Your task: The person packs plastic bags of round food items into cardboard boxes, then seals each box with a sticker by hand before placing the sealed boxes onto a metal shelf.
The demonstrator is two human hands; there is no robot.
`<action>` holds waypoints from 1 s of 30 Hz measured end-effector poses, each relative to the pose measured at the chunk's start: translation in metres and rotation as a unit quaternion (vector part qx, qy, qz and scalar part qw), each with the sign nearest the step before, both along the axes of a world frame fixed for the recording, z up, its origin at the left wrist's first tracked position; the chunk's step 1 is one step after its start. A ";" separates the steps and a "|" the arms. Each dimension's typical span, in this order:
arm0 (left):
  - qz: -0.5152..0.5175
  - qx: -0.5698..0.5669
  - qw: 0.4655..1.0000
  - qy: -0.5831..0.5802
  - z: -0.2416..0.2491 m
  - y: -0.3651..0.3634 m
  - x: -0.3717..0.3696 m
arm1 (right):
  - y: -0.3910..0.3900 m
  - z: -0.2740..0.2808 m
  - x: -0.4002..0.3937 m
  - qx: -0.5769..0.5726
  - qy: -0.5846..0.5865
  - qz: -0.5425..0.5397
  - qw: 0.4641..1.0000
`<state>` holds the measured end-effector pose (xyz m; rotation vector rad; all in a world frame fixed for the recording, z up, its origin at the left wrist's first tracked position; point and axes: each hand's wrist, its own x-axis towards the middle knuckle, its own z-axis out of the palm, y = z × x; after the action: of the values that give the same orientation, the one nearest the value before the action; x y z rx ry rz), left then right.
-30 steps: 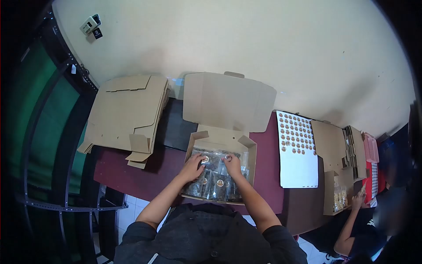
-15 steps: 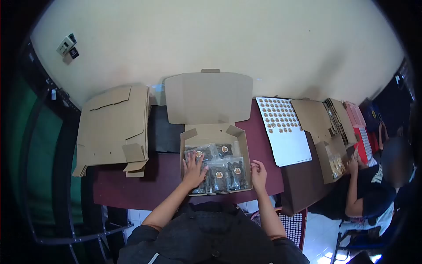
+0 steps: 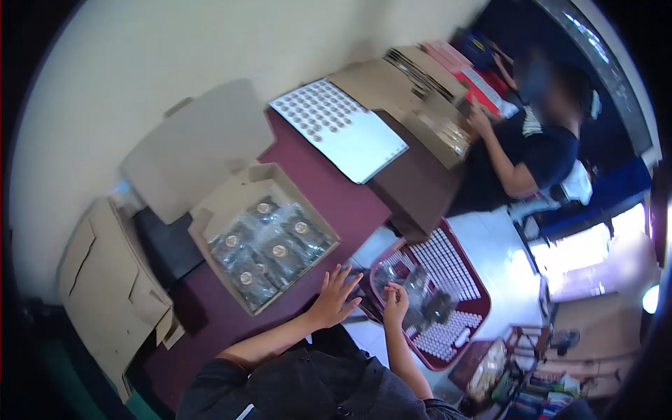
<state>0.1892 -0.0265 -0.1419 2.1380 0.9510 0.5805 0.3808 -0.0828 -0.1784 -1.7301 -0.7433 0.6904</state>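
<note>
An open cardboard box [image 3: 320,250] on the maroon table [image 3: 353,201] holds several clear bags of dark contents [image 3: 280,252] with round stickers. My left hand [image 3: 336,299] is spread, holding nothing, just off the box's near right corner. To its right, my right hand [image 3: 396,303] has its fingers drawn together over the rim of a maroon basket [image 3: 478,287]; whether they hold anything is too small to make out. More bags of dark contents [image 3: 439,306] lie in the basket.
Folded cardboard boxes [image 3: 112,262] lie at the left. A sticker sheet [image 3: 364,143] and an open box [image 3: 434,140] are farther right. A co-worker [image 3: 535,157] sits beside them. Cluttered goods [image 3: 490,371] stand at the lower right.
The view has turned right, bringing the basket into sight. My left hand has left the bags in the box and moved out past its edge; my right hand is now over the basket.
</note>
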 end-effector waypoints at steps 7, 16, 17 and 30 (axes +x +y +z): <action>-0.118 -0.014 0.990 -0.081 -0.012 -0.022 0.094 | -0.124 -0.023 0.067 -0.012 -0.006 -0.155 0.988; -0.048 -0.082 0.995 -0.015 -0.104 0.007 0.192 | -0.115 -0.082 0.160 -0.130 -0.052 -0.127 0.982; -0.025 -0.154 0.988 -0.008 -0.128 0.018 0.202 | -0.107 -0.095 0.171 -0.134 -0.042 -0.133 0.981; 0.471 -0.689 0.537 0.122 -0.313 0.056 0.242 | 0.046 -0.265 0.217 -0.200 -0.065 0.159 0.965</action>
<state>0.4308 0.0292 -0.4551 0.1217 1.8156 -0.1510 0.5981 -0.0365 -0.4430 -2.0578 -1.0429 1.0075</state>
